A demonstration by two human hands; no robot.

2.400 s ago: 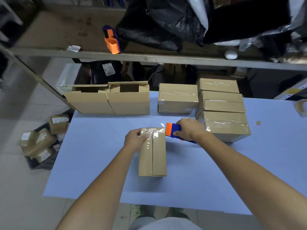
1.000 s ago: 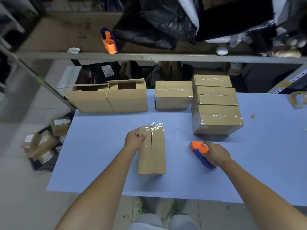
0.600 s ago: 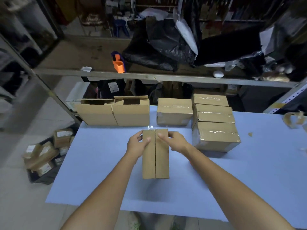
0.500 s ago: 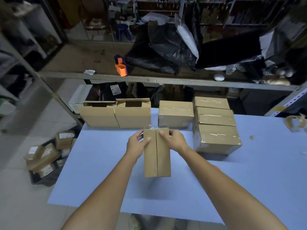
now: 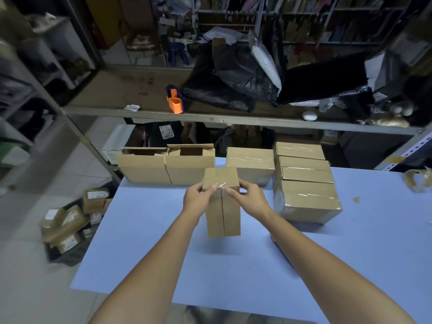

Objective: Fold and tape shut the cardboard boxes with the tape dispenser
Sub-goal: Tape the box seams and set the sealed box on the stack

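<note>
Both forearms reach out over the pale blue table (image 5: 140,242); the left hand (image 5: 196,202) and right hand (image 5: 251,198) close on a narrow cardboard box (image 5: 223,202) from either side, thumbs pressing along its upper front edge where a strip of clear, wrinkled tape crosses; the box is tilted up on its near end, a seam running down the face toward the person. Its card is plain brown and matte, the tape glossy. Behind it stand two open cartons (image 5: 167,166) with flaps up, a taped carton (image 5: 250,163) beside them, and a stack of taped cartons (image 5: 304,181) to the right, touching one another. A sliver of orange and blue, perhaps the tape dispenser (image 5: 273,239), peeks from under the right forearm; another orange dispenser (image 5: 175,102) sits on the metal shelf (image 5: 210,118).
</note>
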